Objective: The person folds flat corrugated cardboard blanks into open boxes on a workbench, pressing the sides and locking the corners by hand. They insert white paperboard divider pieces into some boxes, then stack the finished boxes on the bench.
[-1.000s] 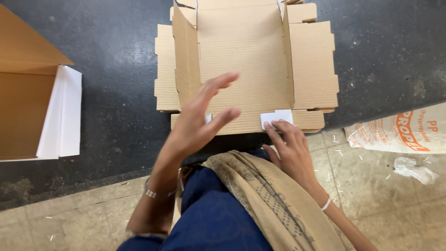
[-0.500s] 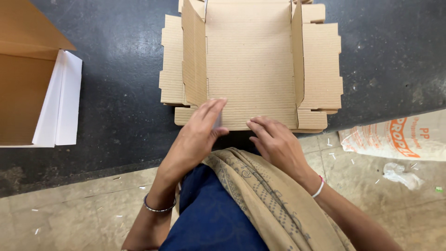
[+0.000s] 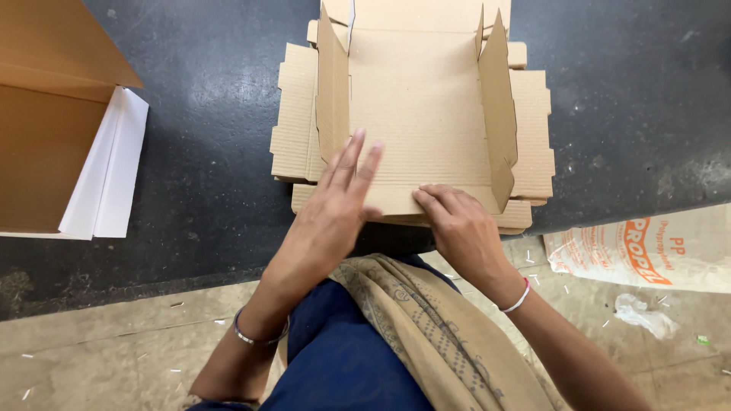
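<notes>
At the far left a large brown carton [image 3: 42, 144] stands on the dark surface [image 3: 205, 137] with a stack of white sheets [image 3: 106, 171] leaning against it, well apart from your hands. Your left hand [image 3: 331, 217] lies flat, fingers straight and together, its grip wide and holding nothing, the fingertips resting on the near edge of the cardboard box blank [image 3: 415, 114]. The blank lies straight ahead of both hands on a stack of flat blanks, its long axis running away from you, both side walls raised. Your right hand [image 3: 457, 224] is the nearer to the near flap: fingers bent, pressing down on it, not closed around anything. At the right, on the floor, a white printed sack [image 3: 647, 251].
</notes>
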Tool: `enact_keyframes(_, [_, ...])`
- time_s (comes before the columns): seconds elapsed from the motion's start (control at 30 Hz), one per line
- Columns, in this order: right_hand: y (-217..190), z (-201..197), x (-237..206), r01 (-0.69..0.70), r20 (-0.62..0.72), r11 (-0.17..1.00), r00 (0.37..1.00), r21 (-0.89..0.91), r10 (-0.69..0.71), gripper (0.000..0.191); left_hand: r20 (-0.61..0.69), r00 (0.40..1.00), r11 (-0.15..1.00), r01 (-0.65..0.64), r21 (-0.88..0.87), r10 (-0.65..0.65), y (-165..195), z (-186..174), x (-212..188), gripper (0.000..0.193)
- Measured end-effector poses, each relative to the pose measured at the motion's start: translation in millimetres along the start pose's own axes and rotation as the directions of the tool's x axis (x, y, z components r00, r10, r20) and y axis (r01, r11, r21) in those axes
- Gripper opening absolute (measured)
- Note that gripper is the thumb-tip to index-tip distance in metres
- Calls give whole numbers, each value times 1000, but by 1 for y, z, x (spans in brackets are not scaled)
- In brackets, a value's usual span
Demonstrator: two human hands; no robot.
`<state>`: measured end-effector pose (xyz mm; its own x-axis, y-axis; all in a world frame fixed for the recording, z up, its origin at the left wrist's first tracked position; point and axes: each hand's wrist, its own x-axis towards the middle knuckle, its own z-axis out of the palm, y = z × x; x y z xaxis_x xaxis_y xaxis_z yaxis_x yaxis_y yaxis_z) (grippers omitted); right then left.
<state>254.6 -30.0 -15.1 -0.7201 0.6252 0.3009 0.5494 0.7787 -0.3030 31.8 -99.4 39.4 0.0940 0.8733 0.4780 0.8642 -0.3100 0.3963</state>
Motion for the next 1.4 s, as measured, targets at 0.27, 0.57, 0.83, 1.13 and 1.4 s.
enact_keyframes(0.27, [39, -4, 17, -138, 46, 984, 990, 111, 133, 13, -338, 842, 767, 130, -628, -420, -129, 5, 33, 51])
enact_keyframes(0.57, [38, 1, 17, -126, 25, 985, 992, 114, 124, 15, 289, 750, 376, 577, -725, -595, -221, 155, 132, 98])
enact_keyframes(0.83, [41, 16, 15, -132, 33, 991, 991, 5, 132, 25, 101, 834, 355, 336, -873, -542, -200, 156, 132, 84])
enact_keyframes(1.13, [27, 3, 27, -177, 163, 983, 969, -58, 184, 28, 71, 800, 300, 304, -904, -596, -195, 159, 90, 58])
enact_keyframes(1.4, [14, 16, 50, 80, 359, 995, 929, 54, -94, 64, 148, 936, 312, 251, -916, -319, -195, 142, 80, 99])
